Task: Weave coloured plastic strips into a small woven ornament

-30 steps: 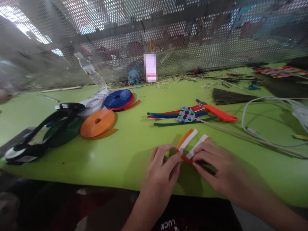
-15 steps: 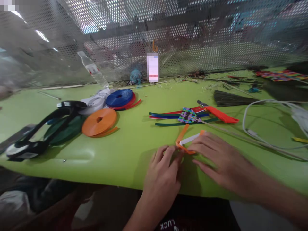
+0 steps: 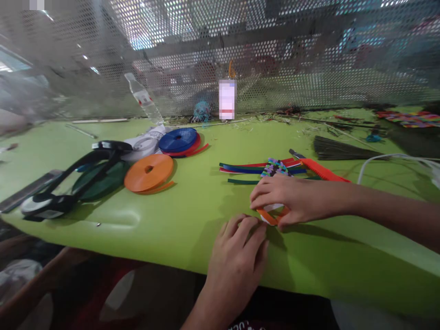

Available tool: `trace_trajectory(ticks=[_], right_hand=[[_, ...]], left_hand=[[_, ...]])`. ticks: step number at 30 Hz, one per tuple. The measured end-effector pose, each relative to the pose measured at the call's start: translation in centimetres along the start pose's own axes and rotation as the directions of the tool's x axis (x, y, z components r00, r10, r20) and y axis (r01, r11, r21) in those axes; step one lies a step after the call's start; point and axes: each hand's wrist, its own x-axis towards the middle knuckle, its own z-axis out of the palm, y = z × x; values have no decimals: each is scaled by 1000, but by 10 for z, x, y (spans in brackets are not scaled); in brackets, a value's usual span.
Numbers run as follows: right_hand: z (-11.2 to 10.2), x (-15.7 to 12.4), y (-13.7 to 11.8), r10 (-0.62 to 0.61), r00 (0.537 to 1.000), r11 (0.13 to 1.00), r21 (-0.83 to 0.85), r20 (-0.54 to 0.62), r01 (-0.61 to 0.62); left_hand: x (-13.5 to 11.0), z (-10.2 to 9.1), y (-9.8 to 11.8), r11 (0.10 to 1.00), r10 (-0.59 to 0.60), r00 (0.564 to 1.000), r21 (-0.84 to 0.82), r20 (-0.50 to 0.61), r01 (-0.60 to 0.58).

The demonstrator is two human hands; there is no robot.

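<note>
Folded orange and white plastic strips [image 3: 267, 217] form a small open loop just above the green tabletop. My right hand [image 3: 288, 196] arches over the loop, its thumb and fingers closed on the strips. On the near left side, my left hand [image 3: 239, 250] has its fingers curled, with thumb and fingertips pressed together at the loop's lower edge. Behind the right hand lies a small woven checkered piece [image 3: 274, 167], partly covered by the fingers. Loose green, blue and red strips [image 3: 240, 168] extend from beneath it.
An orange strip roll [image 3: 137, 176], a blue roll [image 3: 178, 139], a green roll [image 3: 87, 183] and a black headset-like frame [image 3: 68, 185] occupy the left. At right are an orange-red cutter [image 3: 323, 169], dark bristle-like sticks [image 3: 338, 147] and a white cable [image 3: 378, 158]. A bottle [image 3: 146, 101] leans on the mesh.
My right hand has moved left and over the strips, covering part of the woven piece. The orange and white strips are now bent into a tighter loop. The view has shifted slightly left.
</note>
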Motion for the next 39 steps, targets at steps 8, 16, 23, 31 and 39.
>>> trace_trajectory(ticks=[8,16,23,31,39], right_hand=[[11,-8,-5,-37,991,990,-138,-130,19],[13,-30,3,48,992,998,35,-121,-44],[5,-23,-2,128,985,987,114,-120,-114],[16,-36,-7,139,958,990,40,-252,-134],[36,-49,-8,189,934,981,99,-303,-166]], left_hand=[[1,-1,0,1000,-7,1000,-10,9,7],[4,0,-1,999,-10,998,43,69,7],[4,-1,-1,997,-8,992,78,125,-2],[7,2,1,990,-26,985,138,173,2],[15,-7,1,996,-35,966,85,258,14]])
